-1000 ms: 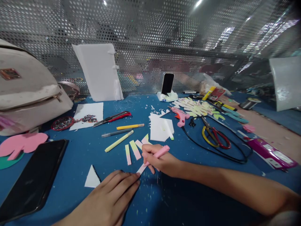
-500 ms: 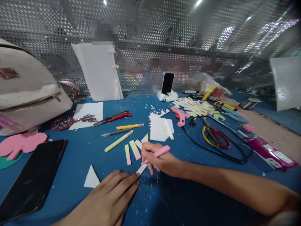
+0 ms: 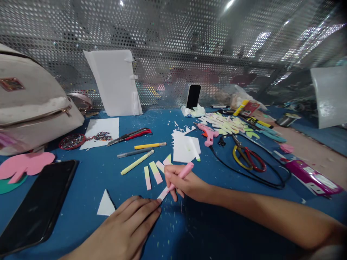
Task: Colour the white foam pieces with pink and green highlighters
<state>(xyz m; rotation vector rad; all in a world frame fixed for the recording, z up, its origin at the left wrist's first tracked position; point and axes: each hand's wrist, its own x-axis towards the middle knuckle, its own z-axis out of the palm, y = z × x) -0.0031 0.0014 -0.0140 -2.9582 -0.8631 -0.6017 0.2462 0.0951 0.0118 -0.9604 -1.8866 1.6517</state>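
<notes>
Blue table: work surface.
Left hand: flat, released, fingertips pinning the strip's near end.
Right hand: clenched on pink marker.
Strip heap, far right: apparently finished.
Three tinted strips, just beyond the hands: likely finished.
Pale strip, near centre: under the marker tip, seemingly unfinished.

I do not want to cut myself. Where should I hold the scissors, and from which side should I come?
Grip the scissors by their yellow and red handle loops, coming from the near right side. The loops lie toward the person, and the blades point away, toward the far side of the table.
</notes>
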